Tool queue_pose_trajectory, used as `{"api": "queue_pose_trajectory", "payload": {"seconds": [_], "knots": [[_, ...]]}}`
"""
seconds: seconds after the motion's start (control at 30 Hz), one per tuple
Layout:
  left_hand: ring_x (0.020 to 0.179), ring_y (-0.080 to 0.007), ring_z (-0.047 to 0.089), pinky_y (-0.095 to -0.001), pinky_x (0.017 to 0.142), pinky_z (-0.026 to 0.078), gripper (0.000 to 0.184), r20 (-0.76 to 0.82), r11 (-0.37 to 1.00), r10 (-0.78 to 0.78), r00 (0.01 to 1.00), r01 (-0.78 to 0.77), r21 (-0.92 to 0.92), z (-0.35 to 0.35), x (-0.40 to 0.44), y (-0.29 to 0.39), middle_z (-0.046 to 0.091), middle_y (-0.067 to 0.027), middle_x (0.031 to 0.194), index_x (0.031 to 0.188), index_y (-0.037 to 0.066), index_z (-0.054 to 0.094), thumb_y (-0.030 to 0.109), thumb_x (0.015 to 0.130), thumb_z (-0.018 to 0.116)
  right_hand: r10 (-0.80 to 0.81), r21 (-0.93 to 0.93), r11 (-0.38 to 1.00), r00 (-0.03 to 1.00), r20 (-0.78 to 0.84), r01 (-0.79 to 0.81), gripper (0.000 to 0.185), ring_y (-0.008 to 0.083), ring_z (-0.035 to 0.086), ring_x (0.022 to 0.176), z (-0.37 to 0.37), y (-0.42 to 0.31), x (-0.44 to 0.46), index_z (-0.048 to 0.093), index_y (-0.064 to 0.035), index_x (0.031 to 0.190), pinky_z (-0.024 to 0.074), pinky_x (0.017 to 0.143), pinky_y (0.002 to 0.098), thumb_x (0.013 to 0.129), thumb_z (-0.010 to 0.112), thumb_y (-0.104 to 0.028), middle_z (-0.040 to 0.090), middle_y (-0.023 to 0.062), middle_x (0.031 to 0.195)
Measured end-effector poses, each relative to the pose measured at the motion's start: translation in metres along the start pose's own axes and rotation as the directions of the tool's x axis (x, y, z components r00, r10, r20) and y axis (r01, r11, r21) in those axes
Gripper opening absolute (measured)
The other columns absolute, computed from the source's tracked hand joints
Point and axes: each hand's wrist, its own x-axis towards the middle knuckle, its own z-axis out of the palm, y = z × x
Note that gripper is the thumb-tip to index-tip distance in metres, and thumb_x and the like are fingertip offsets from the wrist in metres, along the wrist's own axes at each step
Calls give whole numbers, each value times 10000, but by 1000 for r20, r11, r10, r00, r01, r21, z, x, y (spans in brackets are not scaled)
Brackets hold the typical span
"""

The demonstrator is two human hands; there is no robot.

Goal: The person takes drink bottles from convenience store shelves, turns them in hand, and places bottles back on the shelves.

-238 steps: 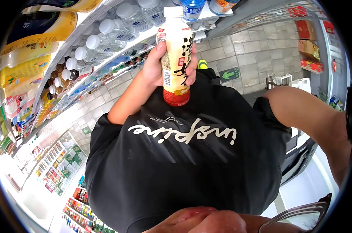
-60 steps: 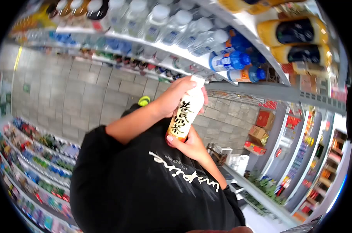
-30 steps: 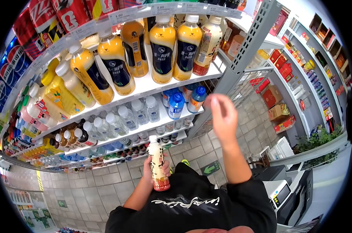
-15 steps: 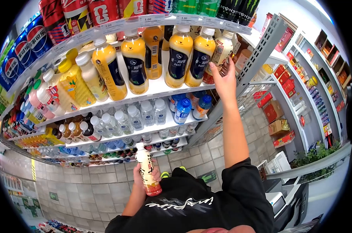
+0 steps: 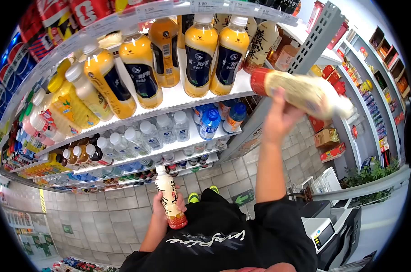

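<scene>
My left hand [image 5: 158, 207] is wrapped round a cream bottle [image 5: 170, 199] with a red base and dark lettering, held upright near my shirt. My right hand [image 5: 284, 113] grips a second cream bottle [image 5: 300, 93], also red at its base. This one is tilted nearly on its side in front of the shelf's right end, its white cap pointing right and smeared by motion. Behind it on the upper shelf [image 5: 176, 97] stands another cream bottle [image 5: 262, 45] with dark lettering. Yellow bottles [image 5: 230, 59] with dark blue labels stand left of it.
A perforated metal post [image 5: 316, 38] rises at the shelf's right end. Clear water bottles [image 5: 151, 135] and blue-capped bottles [image 5: 210, 123] fill the shelf below. Cans [image 5: 90, 16] line the top. At the lower right is a machine with a small screen [image 5: 324, 235].
My right hand has pulled a cream bottle off the shelf, bringing it right and tipping it over. My left hand still holds its bottle in nearly the same place. The view has shifted slightly.
</scene>
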Motion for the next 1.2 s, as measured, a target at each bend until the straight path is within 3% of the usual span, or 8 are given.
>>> {"api": "queue_pose_trajectory", "payload": {"seconds": [0.17,0.3,0.37,0.47,0.67,0.9,1.03,1.2], "knots": [[744,-308,608,-457,734,506,676,-17,991,-135,991,134,-29,-10,12,-11,588,-163,869,1368,83,466,559,915,624,-134,233,968,974,184,89,723,439,603,1221,-56,-21,-17,308,-150,1463,473,1068,620,874,681,-339,573,200,1302],[749,-334,615,-482,722,519,668,-78,971,-240,968,238,-38,-27,32,-21,599,-178,883,1356,82,482,555,910,636,151,316,915,941,303,-249,795,420,678,1068,-107,-7,-81,319,-143,1467,530,997,583,842,802,-231,667,191,1099],[795,-353,632,-498,754,527,686,-119,940,-341,932,342,-12,-43,41,-27,612,-186,912,1365,68,475,549,909,654,499,138,811,795,344,-569,725,376,688,917,-128,-3,-118,363,-133,1441,587,823,517,860,786,-231,631,160,1025],[880,-345,674,-479,810,562,628,-103,906,-423,900,423,-24,-51,62,-33,635,-183,976,1365,42,491,479,946,659,911,25,340,336,239,-940,516,332,699,870,-165,5,-169,426,-56,1321,599,771,481,900,714,-129,631,165,1000],[929,-313,710,-417,826,591,538,-98,845,-527,844,533,50,-37,103,-43,660,-178,1037,1380,18,505,383,1002,619,998,17,26,27,59,-1000,450,301,719,824,-184,-8,-211,391,-70,1336,624,727,448,963,638,-19,656,159,996],[998,-343,702,-457,884,578,697,-27,781,-610,792,607,146,-16,119,-49,669,-220,1116,1285,-43,566,551,928,646,995,45,34,37,91,-998,439,320,717,828,-172,-23,-189,328,-115,1415,618,695,434,1050,568,-155,649,193,1065],[942,-380,723,-485,815,603,773,45,836,-475,879,435,334,46,130,-15,681,-269,1093,1356,-57,487,533,914,723,975,13,122,122,187,-992,433,295,710,833,-152,-37,-170,308,-99,1453,613,707,394,1099,471,-287,643,215,1134],[907,-334,731,-444,799,613,636,230,918,-264,937,171,358,93,134,8,681,-255,1094,1450,13,361,384,1012,635,880,-238,466,419,225,-852,566,286,698,836,-119,-56,-167,361,-6,1399,596,715,411,1049,563,-403,608,208,1171]]}}
